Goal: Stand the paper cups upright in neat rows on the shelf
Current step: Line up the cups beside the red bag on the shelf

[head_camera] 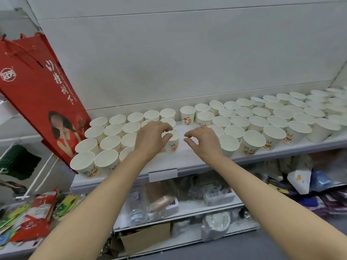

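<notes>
Many white paper cups stand upright in rows on the white shelf [169, 162]. One block of cups [110, 129] fills the left part, a larger block [262, 117] the right. Between them a single printed cup [173, 142] stands in a gap. My left hand [152, 137] curls round this cup's rim, thumb in front and fingers over the top. My right hand [202, 140] hovers just to the right of it with loosely curled fingers, holding nothing. Another lone cup [187, 113] stands at the back of the gap.
A red paper bag [41, 94] leans against the shelf's left end, close to the left cups. Lower shelves hold plastic-wrapped goods [216, 194] and a cardboard box [146, 239]. Packets [37, 212] pile up at the lower left. A price-tag holder [163, 174] sits on the shelf's front edge.
</notes>
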Demonstrator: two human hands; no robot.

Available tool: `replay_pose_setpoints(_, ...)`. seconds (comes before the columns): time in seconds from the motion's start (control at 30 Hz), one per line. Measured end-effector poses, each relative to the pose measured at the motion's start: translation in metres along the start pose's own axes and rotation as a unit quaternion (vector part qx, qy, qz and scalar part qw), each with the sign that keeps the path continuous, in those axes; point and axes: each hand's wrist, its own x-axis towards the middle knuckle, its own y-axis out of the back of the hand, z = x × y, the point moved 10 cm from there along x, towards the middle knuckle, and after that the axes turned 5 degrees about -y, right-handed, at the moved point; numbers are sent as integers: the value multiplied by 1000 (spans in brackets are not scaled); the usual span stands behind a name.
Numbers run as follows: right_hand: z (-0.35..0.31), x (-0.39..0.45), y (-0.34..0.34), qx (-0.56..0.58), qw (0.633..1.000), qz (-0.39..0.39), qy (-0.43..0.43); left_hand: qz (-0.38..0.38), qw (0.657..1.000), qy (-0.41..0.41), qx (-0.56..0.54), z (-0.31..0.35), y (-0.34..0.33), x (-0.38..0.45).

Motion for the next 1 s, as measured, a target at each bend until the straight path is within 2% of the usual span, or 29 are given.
replay_pose_setpoints(0.2,58,-66,58,-49,998,23,-26,-29,989,-97,-112,109,-42,12)
replay_pose_setpoints(0.3,85,-93,85,-61,997,41,-19,-77,982,-160,-66,150,-66,17)
replay_pose_setpoints(0.4,114,-104,105,-62,997,46,-28,-87,980,-180,3,170,-78,22)
replay_pose_setpoints(0.63,176,-102,122,-49,993,26,-105,-86,987,-129,29,176,-90,23)
replay_pose_setpoints(0.77,187,-88,120,-35,994,14,-104,-52,994,-99,10,172,-76,18)
replay_pose_setpoints(0.87,190,-75,115,-47,995,-8,-91,-14,997,-53,-50,155,-54,10)
replay_pose_setpoints(1.0,198,-59,108,-72,992,-50,-88,-11,984,57,-168,119,-32,-5)
